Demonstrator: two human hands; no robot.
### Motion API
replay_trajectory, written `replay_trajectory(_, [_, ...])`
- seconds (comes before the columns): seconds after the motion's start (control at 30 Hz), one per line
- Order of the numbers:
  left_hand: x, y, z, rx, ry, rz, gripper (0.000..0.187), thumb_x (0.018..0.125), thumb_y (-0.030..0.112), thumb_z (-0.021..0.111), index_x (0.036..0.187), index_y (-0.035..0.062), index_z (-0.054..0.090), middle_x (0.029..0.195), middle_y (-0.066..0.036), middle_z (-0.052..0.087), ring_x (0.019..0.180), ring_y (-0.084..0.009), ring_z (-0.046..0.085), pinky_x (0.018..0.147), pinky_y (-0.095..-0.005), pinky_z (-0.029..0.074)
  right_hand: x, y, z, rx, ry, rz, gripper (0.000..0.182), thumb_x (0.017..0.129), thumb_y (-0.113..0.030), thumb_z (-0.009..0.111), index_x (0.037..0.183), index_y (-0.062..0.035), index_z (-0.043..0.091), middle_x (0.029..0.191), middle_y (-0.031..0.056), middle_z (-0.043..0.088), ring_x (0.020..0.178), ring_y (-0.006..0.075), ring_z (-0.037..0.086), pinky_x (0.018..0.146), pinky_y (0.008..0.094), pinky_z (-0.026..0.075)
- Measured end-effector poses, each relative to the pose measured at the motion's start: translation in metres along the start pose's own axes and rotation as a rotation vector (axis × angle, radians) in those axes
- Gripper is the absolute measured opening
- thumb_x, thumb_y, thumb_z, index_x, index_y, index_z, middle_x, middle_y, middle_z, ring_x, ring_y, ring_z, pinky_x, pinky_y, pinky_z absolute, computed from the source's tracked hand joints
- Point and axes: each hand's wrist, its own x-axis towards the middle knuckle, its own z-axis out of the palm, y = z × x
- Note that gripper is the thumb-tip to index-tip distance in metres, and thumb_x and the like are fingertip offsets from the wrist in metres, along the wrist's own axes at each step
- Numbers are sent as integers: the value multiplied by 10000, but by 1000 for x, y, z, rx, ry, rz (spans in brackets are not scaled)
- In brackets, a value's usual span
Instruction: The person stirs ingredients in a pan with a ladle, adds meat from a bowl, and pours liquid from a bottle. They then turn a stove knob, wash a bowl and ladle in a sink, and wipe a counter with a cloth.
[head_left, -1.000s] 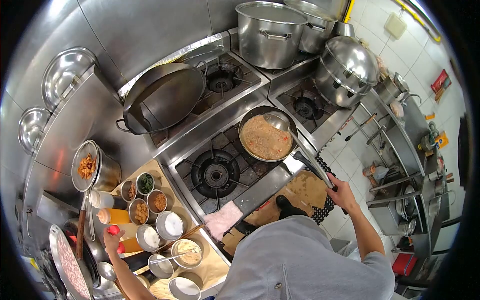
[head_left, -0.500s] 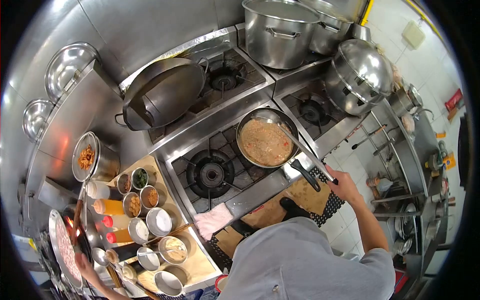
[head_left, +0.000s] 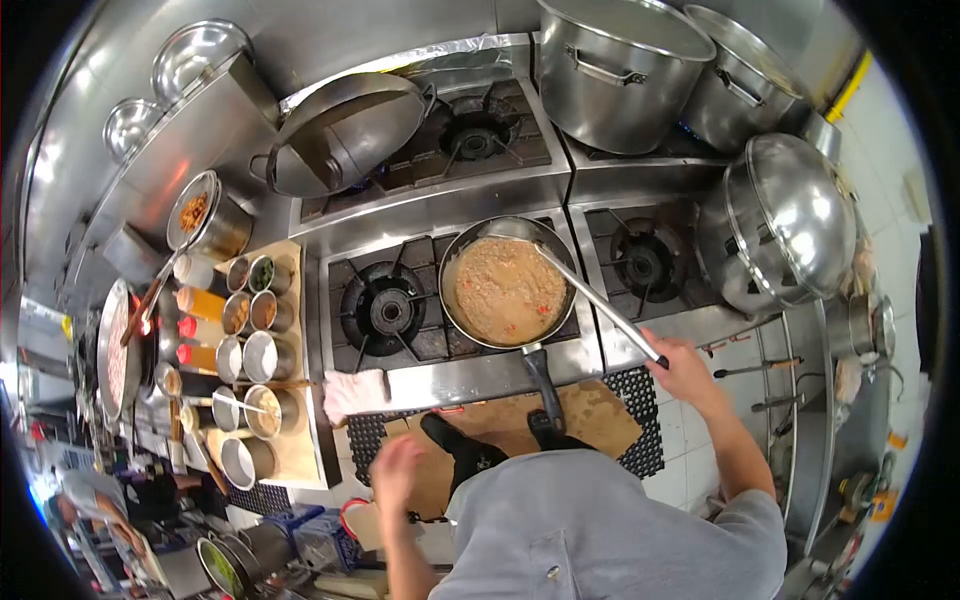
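My right hand (head_left: 682,370) grips the long handle of a steel ladle (head_left: 590,295) whose bowl rests in a frying pan (head_left: 505,288) of orange-brown rice on the front burner. The pan's black handle (head_left: 541,385) points toward me. My left hand (head_left: 393,470) hangs blurred and empty in front of my body, below a pink cloth (head_left: 355,392) on the stove's front edge.
A bare burner (head_left: 385,308) sits left of the pan. Several seasoning bowls (head_left: 250,330) and squeeze bottles (head_left: 198,302) stand on a board at left. An empty wok (head_left: 345,135), two stock pots (head_left: 625,70) and a lidded pot (head_left: 785,225) fill the back and right.
My left hand has come back from the seasoning bowls at the left to the front of my body. The view has swung left. My right hand keeps its hold on the ladle.
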Motion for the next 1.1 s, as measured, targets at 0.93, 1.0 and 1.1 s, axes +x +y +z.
replay_trajectory(0.93, [-72,-161,93,-211,275,-518,536,918,406,563,1198,-46,494,1055,-127,628,717,-217,650,619,-326,551,-12,33,9,31,-145,-88,574,788,-64,609,1345,-103,475,845,176,588,770,363,580,707,415,465])
replay_trajectory(1.0, [-89,-185,75,-229,314,-537,480,925,381,559,1161,-35,523,1007,-105,627,682,-191,628,547,-296,504,-15,36,10,-7,-117,-91,575,787,-62,611,1345,-105,477,844,172,584,768,361,578,704,419,464])
replay_trajectory(1.1, [-96,-202,77,-209,353,-541,407,927,344,569,1094,-27,564,908,-76,621,634,-154,592,475,-265,452,-10,41,13,-33,-55,-106,579,790,-58,603,1351,-101,467,852,169,575,765,362,576,694,430,468])
